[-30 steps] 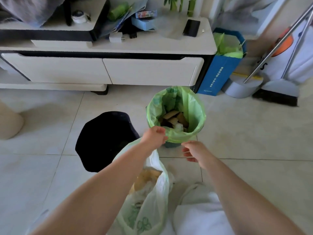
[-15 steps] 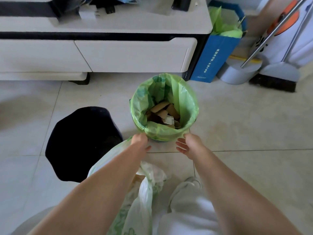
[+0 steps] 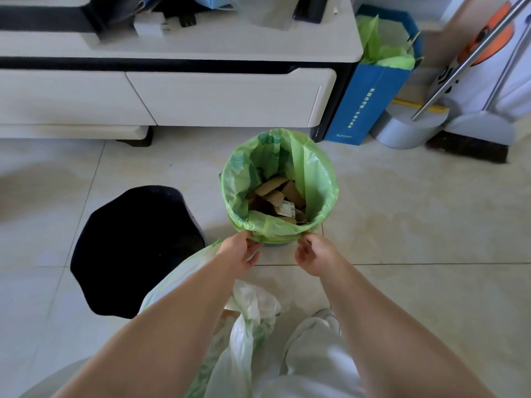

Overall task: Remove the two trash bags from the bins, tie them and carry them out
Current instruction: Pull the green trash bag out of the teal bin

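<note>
A green trash bag [image 3: 319, 179] lines a small round bin on the tiled floor and holds cardboard scraps [image 3: 275, 199]. My left hand [image 3: 240, 251] and my right hand [image 3: 314, 255] both sit at the bag's near rim, fingers curled onto the folded-over edge. A second, pale green and white trash bag [image 3: 247, 334] lies on the floor under my left forearm, its mouth loose. To the left stands a black bin [image 3: 135, 248] with no liner visible.
A white low cabinet [image 3: 224, 101] with drawers runs along the back. A blue paper bag [image 3: 370, 99] with green plastic inside stands at its right end, beside a grey dustpan [image 3: 408, 130] and a broom [image 3: 474, 139]. My white-trousered leg and shoe [image 3: 316, 354] are below.
Both hands have moved forward from just short of the bin to the near rim of the green bag. The view has tilted down and come closer.
</note>
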